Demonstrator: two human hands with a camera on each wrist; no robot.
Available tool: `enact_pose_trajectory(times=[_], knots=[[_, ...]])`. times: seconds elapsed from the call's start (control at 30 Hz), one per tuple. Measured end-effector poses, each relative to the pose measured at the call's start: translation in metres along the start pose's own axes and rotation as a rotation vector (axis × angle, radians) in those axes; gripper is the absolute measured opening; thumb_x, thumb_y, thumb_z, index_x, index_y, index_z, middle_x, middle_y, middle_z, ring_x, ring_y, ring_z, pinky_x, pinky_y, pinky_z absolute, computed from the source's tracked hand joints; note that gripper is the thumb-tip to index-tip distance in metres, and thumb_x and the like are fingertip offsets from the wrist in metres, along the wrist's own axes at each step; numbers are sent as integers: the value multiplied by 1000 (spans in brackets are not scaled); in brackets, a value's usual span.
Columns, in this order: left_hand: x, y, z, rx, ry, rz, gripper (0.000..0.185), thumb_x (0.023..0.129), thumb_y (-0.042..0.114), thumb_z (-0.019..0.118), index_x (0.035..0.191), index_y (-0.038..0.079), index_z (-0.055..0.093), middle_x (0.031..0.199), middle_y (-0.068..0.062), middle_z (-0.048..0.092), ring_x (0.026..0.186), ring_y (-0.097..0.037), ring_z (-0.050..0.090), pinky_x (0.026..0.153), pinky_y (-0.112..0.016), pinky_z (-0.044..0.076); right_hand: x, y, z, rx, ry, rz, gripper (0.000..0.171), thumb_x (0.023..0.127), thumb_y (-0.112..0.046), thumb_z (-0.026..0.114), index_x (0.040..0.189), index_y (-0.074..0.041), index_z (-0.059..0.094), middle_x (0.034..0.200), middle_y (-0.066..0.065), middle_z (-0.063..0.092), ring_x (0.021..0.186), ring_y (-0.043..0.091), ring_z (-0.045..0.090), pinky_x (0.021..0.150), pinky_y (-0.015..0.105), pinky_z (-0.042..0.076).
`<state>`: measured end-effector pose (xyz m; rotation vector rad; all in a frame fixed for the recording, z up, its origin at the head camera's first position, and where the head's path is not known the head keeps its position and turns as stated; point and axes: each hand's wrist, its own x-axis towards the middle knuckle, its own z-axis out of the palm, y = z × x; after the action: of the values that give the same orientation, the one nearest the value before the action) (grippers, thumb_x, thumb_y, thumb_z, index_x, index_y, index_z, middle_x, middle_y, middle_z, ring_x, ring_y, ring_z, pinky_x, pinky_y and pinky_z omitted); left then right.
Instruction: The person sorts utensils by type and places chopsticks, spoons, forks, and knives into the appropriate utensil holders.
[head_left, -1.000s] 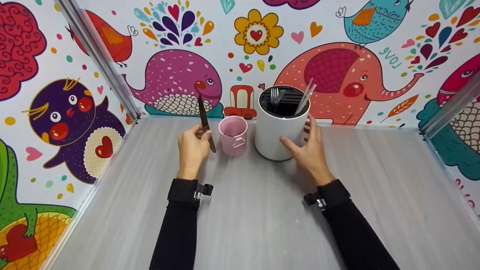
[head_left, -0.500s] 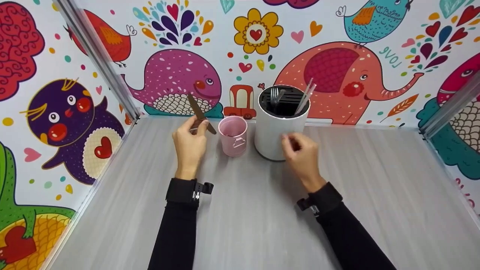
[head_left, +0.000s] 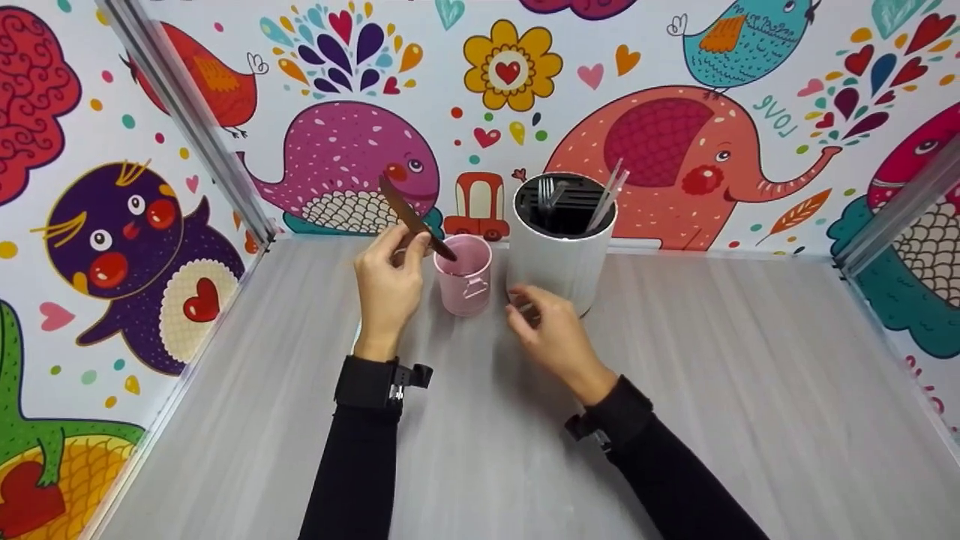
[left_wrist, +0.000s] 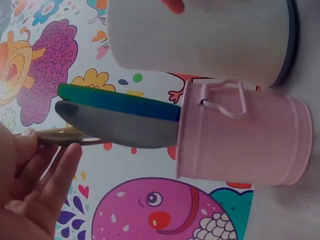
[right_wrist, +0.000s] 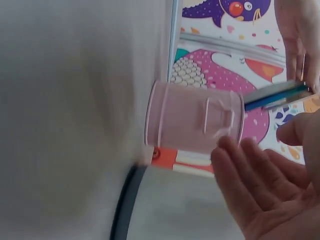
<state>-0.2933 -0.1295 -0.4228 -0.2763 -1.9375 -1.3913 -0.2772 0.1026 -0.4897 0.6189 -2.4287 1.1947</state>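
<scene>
My left hand (head_left: 388, 289) pinches a brown knife (head_left: 400, 210) between thumb and fingers. The knife leans, one end up toward the back wall and the other at the mouth of a pink bucket (head_left: 465, 291). In the left wrist view, a grey rounded flat piece (left_wrist: 132, 129) and a green-blue one (left_wrist: 131, 102) stick out of the bucket beside the fingers. My right hand (head_left: 559, 330) holds nothing; its fingers are loosely bent, in front of a white cylindrical holder (head_left: 559, 262). In the right wrist view, its fingertips overlap the bucket's lower rim side.
Slots in the holder's black top (head_left: 562, 199) carry a fork (head_left: 546, 191) and pale sticks (head_left: 607, 199). Bucket and holder stand side by side on the grey table (head_left: 465, 450), close to the printed back wall (head_left: 450, 157). A metal corner post (head_left: 187, 120) rises at left.
My left hand has shifted the knife slightly right, its lower end now over the bucket's mouth. My right hand has come off the holder's right side and moved left across its front.
</scene>
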Motion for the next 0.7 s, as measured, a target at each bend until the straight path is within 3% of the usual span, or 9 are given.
enact_pose_trajectory(times=[0.2, 0.43, 0.7], knots=[[-2, 11, 0, -32, -47, -49, 15, 92, 4, 68, 103, -5, 72, 93, -21, 73, 78, -33, 74, 71, -30, 61, 4, -14, 18, 18, -56, 55, 51, 90, -19, 70, 136, -1, 57, 131, 16, 65, 114, 27, 67, 97, 35, 56], [-2, -25, 5, -112, -126, -168, 14, 93, 9, 68, 106, 5, 68, 101, -14, 76, 89, -27, 76, 79, -30, 61, 10, -21, 37, -34, -172, 182, 86, 87, -29, 73, 154, 2, 29, 156, 22, 38, 144, 34, 40, 120, 46, 33], [-7, -42, 10, 26, -232, -182, 12, 96, 20, 65, 105, 16, 71, 102, 0, 77, 91, -13, 72, 84, -32, 58, 11, -15, 49, 8, -228, 216, 91, 87, -25, 73, 157, -1, 20, 158, 23, 32, 148, 34, 33, 123, 45, 28]])
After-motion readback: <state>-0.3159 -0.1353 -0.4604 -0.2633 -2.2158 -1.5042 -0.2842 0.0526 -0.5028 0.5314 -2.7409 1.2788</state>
